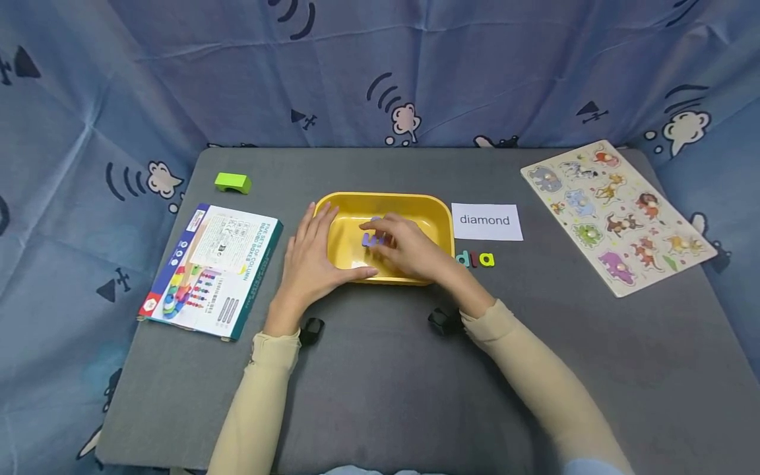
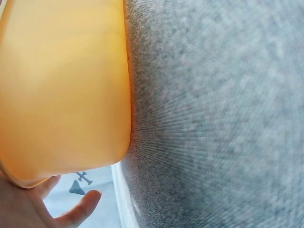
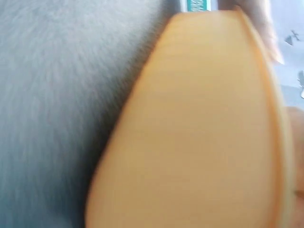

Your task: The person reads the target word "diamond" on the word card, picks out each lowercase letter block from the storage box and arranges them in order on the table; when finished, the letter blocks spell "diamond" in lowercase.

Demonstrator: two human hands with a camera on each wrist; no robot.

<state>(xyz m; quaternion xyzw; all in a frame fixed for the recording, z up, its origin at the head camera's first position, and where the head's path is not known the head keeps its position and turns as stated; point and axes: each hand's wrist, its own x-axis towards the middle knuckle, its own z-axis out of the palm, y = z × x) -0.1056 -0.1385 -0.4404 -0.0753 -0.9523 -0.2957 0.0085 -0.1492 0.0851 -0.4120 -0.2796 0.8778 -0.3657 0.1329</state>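
A yellow tray (image 1: 439, 211) lies on the table. My left hand (image 1: 311, 254) rests along its left end, fingers extended over the rim and thumb lying along the front edge. In the left wrist view, fingers (image 2: 78, 211) show beyond the tray's wall (image 2: 66, 95). Over the inside of the tray is my right hand (image 1: 410, 247), its fingers bent and its thumb apart from them. Small purple letters (image 1: 369, 241) lie by those fingertips, partly covered. The right wrist view shows mostly the blurred tray side (image 3: 190, 118).
Right of the tray sit a card reading "diamond" (image 1: 487, 221) and colored letters, including a yellow "a" (image 1: 487, 260). An animal puzzle board (image 1: 617, 218) lies farther right. At left are a flat box (image 1: 210, 270) and a green arched block (image 1: 233, 183).
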